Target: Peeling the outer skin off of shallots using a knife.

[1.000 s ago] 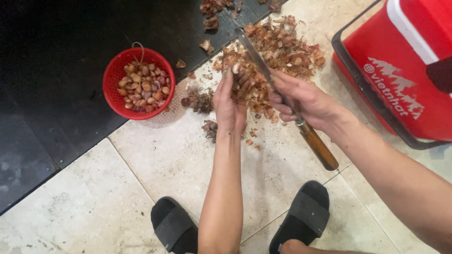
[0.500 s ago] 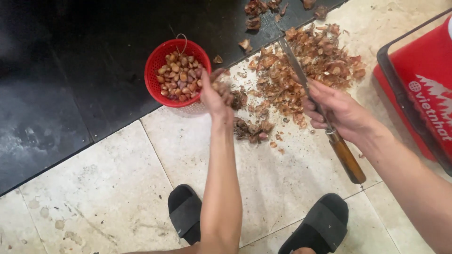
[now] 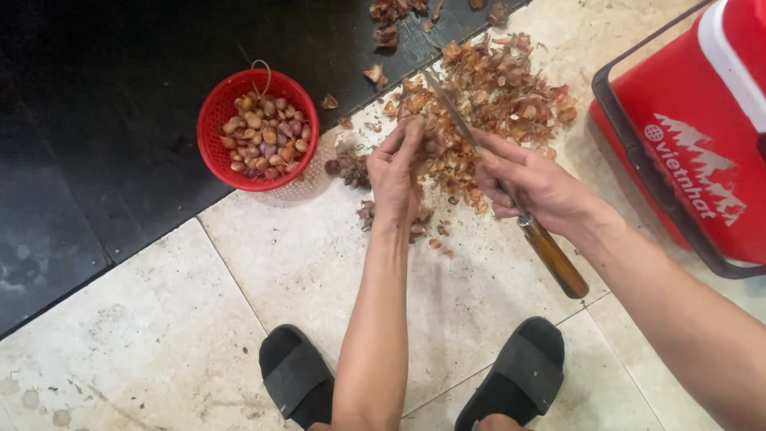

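The pale tiled floor [image 3: 239, 319] carries everything, with a black floor strip [image 3: 96, 120] across its upper left; the seam between them runs on a diagonal from lower left to upper right. At the right edge stands a red cooler box [image 3: 702, 136] in a dark frame. A wide heap of brown shallot skins [image 3: 495, 104] lies on the tile near the seam, with a few scraps spilled onto the black strip. The red plastic basket [image 3: 257, 130] of peeled shallots [image 3: 265, 137] sits on the black strip, its lower rim over the seam, left of the heap. 2 black sandals [image 3: 295, 375] show at the bottom edge.

The knife [image 3: 511, 199] lies with its long axis on a diagonal: the blade tip points up and to the left into the heap, and the wooden handle points down and to the right, its butt clear of the palm. The right hand [image 3: 535, 187] is wrapped around it where blade meets handle, fingers curled tight. The left hand [image 3: 399, 172] rests at the heap's near edge, just beside the blade, fingers bunched narrowly together at their tips; what they pinch cannot be told.
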